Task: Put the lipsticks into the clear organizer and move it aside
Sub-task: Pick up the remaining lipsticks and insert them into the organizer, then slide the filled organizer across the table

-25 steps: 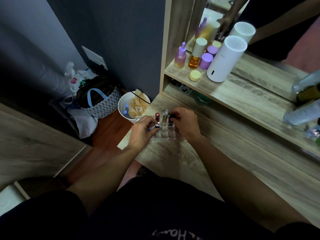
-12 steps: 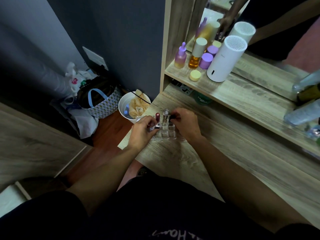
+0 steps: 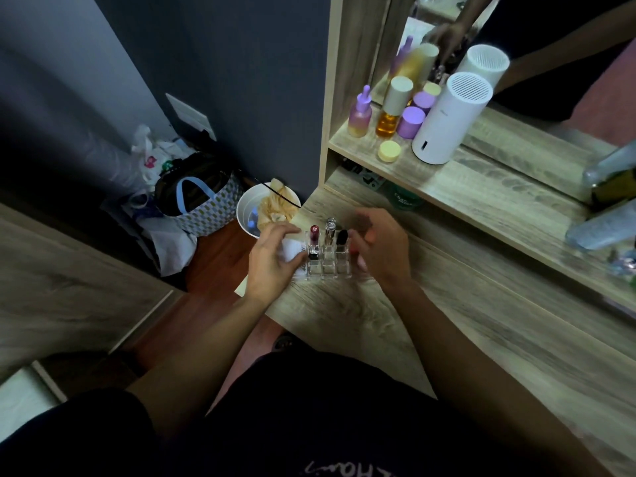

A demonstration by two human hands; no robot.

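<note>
Now both hands have come off: left hand (image 3: 272, 259) and right hand (image 3: 380, 247) hover open and empty either side of the clear organizer (image 3: 327, 263) on the desk (image 3: 464, 325), three lipsticks (image 3: 314, 241) standing in it — loading looks done, moving remains.

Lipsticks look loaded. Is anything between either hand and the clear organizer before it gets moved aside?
Nothing visible. The left hand and right hand flank the clear organizer with fingers spread, right against its sides. Three lipsticks stand upright in it. The desk to its right is bare.
</note>
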